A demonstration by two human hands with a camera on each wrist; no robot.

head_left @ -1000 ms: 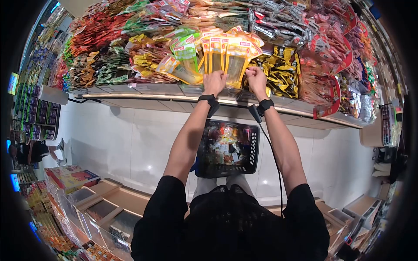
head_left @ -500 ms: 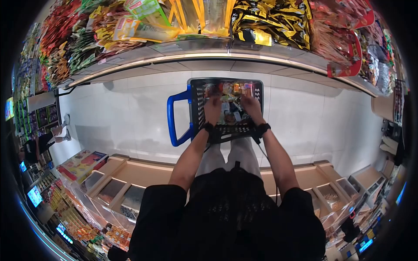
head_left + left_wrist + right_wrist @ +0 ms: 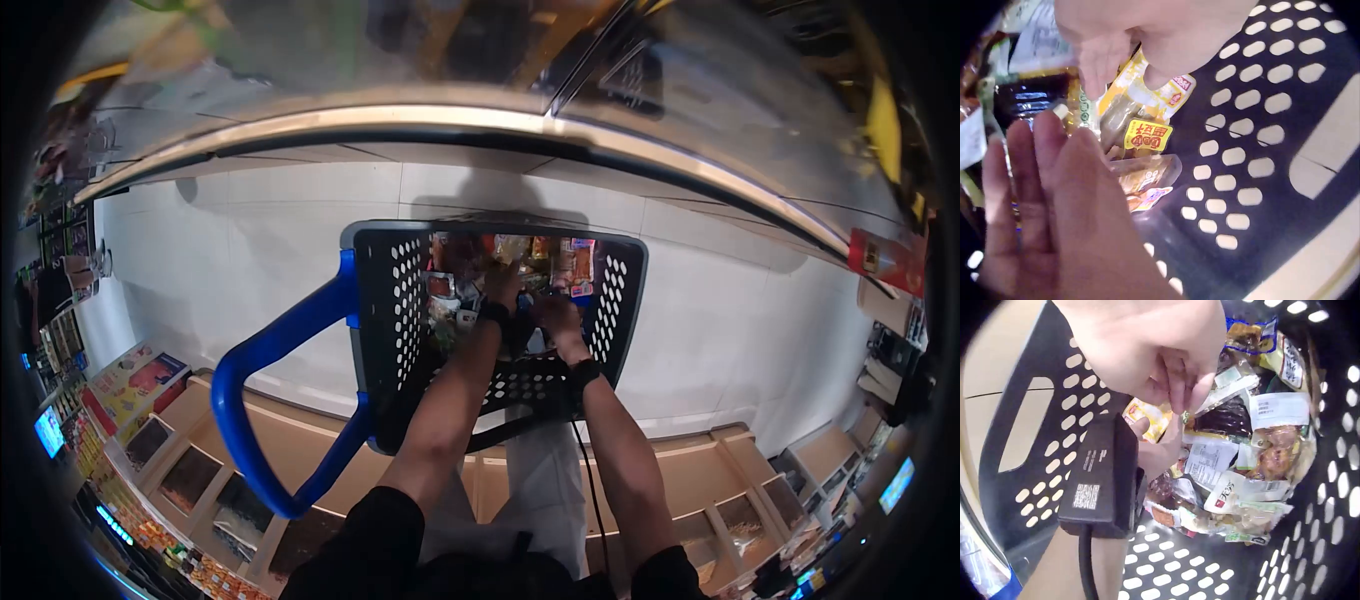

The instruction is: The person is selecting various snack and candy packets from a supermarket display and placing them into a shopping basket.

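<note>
1. Closest to the head camera, black sleeves [image 3: 370, 540] and two bare forearms reach down into a black perforated shopping basket [image 3: 395, 300].
2. A black strapped unit [image 3: 1100, 478] with a cable sits on the left wrist.
3. The left hand [image 3: 503, 283] has its fingers straight and together, lying flat against the side of a yellow snack packet [image 3: 1147, 103]. They are not curled round anything.
4. The right hand [image 3: 553, 315] is just beside the left. Its fingertips and thumb are bunched and point downward, pinching the packet's top edge.
5. The yellow snack packet is inside the basket, between the two hands and close to one perforated wall.
6. A heap of mixed snack packets [image 3: 1241, 469] covers the basket bottom beside and past the hands. Some show white barcode labels.
7. A blue handle [image 3: 270, 350] loops out from the basket on the person's left.
8. Wooden bins [image 3: 200, 470] with divided compartments run along the near side, under the arms.
9. The white tiled floor [image 3: 250, 250] lies below the basket.
10. Farthest off, a shelf edge [image 3: 450, 120] curves across the top with blurred goods above it. A red packet [image 3: 885, 262] sits at its right end.
</note>
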